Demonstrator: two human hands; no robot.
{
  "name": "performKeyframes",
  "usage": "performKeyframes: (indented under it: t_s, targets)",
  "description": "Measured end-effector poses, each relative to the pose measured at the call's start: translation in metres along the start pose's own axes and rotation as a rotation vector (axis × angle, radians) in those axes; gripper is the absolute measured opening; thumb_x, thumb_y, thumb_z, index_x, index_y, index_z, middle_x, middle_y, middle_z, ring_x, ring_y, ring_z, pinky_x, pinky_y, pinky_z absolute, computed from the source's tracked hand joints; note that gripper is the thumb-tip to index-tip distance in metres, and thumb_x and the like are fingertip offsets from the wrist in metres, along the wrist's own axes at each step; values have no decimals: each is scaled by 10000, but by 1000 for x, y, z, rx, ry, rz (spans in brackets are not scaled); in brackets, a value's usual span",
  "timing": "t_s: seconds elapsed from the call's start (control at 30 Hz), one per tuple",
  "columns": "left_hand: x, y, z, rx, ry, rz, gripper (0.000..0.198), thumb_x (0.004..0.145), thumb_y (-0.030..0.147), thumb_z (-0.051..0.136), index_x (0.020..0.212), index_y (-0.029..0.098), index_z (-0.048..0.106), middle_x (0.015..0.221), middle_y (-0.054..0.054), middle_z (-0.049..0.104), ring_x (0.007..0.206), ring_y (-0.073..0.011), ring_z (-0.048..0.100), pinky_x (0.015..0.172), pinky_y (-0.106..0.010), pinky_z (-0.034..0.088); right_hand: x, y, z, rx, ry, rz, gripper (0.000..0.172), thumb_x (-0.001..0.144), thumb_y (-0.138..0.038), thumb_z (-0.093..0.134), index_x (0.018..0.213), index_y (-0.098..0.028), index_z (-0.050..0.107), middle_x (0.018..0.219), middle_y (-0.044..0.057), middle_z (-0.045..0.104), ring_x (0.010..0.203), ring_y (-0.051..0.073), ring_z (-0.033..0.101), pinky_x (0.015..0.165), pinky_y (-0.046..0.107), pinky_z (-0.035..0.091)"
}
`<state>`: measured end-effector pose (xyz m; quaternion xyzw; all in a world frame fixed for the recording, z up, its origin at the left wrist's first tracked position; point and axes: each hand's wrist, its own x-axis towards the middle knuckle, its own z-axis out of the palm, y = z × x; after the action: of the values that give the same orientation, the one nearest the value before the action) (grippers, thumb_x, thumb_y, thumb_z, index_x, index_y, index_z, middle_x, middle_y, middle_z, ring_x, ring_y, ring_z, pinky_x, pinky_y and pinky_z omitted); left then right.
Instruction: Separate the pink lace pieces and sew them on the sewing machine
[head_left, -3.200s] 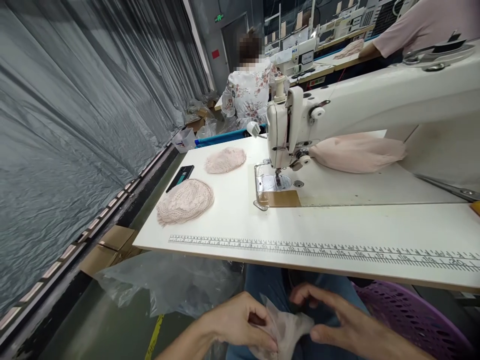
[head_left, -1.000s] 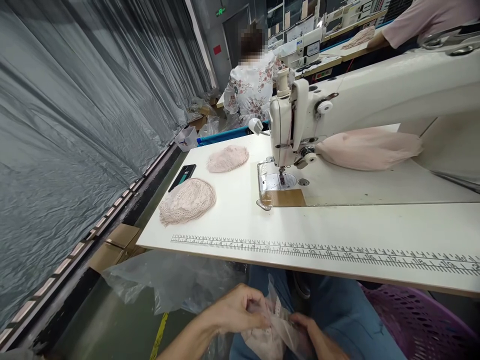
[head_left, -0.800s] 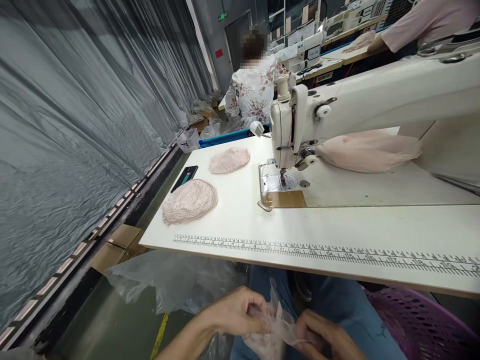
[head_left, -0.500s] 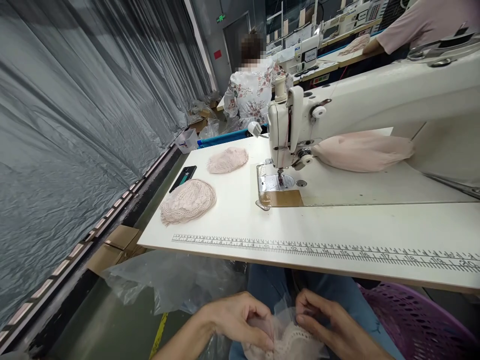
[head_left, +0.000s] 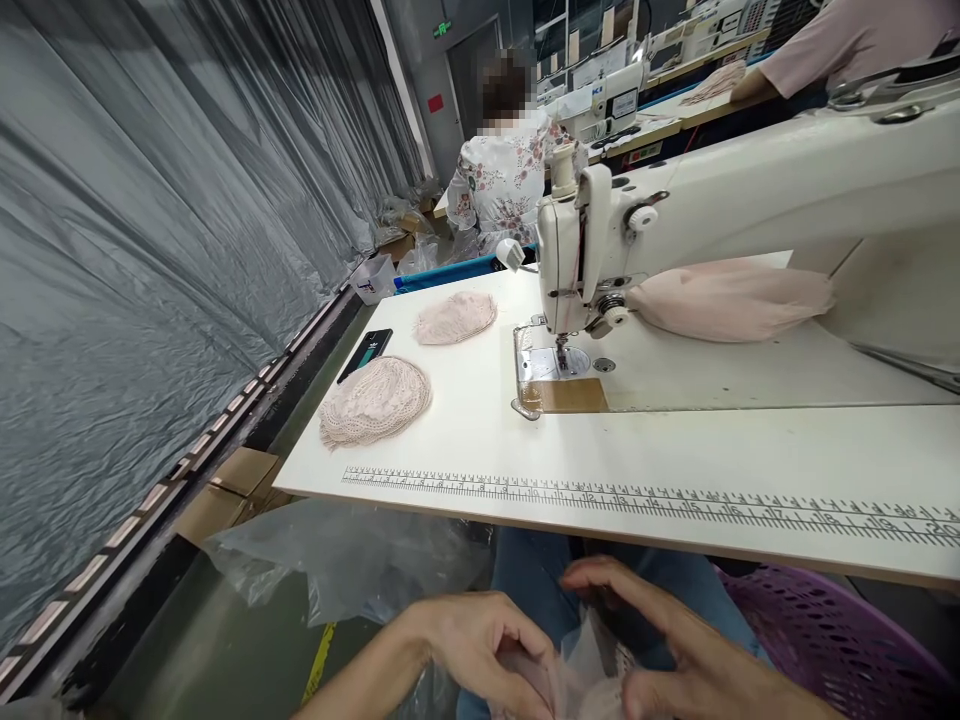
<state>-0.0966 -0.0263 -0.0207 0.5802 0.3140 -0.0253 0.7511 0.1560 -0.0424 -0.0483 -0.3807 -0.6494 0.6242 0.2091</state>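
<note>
Both of my hands work in my lap, below the front edge of the white sewing table (head_left: 675,455). My left hand (head_left: 487,650) is closed, pinching a small piece of thin pale pink fabric (head_left: 581,670). My right hand (head_left: 675,650) touches the same fabric from the right, thumb against it and fingers spread above. The fabric's lower part is cut off by the frame. On the table stand a white sewing machine (head_left: 592,250) and two stacks of pink lace pieces (head_left: 375,400), (head_left: 456,317).
A bundle of pink cloth (head_left: 731,297) lies under the machine arm. A black phone (head_left: 364,354) sits at the table's left edge. A purple perforated basket (head_left: 825,640) stands at my right, a clear plastic bag (head_left: 345,560) at my left. Other people work at tables behind.
My right hand has opened its fingers and lifted over the fabric, where it was pinching half a second ago. The left hand keeps its hold. The view shifted slightly.
</note>
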Motion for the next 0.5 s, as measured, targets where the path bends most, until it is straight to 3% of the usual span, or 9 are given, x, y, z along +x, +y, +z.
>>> performKeyframes:
  t_s: [0.07,0.1,0.23,0.37,0.5]
  targets:
    - [2,2,-1,55,-39,18,734,541,762,699,878,110,709,703,-14,617,621,-107,547,629,-195,476,4,-11,-2,-82,-108,-38,767,604,-446,853,1288,-347,521,1307,21,508,1205,268,445,1007,333,343]
    - [2,3,-1,73,-49,17,747,531,774,691,871,108,706,690,-12,611,612,-106,543,623,-196,477,7,-16,-2,-144,-161,-58,745,588,-463,856,1257,-331,557,1232,30,551,1165,278,469,986,356,363]
    - [-1,4,2,64,42,-27,739,499,779,699,809,109,699,651,0,597,576,-86,526,570,-176,456,13,-19,-3,-315,-214,-93,383,684,-565,756,838,-218,703,821,41,602,918,283,528,800,384,422]
    - [0,2,4,-19,180,-93,690,479,724,755,795,112,718,682,-7,631,589,-88,551,578,-176,459,9,-6,-10,-246,-230,-141,462,806,-659,591,776,-209,689,779,15,582,816,209,545,733,309,398]
    - [7,1,4,-19,185,-96,667,511,673,783,880,119,748,728,-26,668,615,-107,578,601,-193,468,9,1,-13,-195,-271,-153,603,750,-768,548,639,-180,616,668,-27,465,649,138,468,598,257,330]
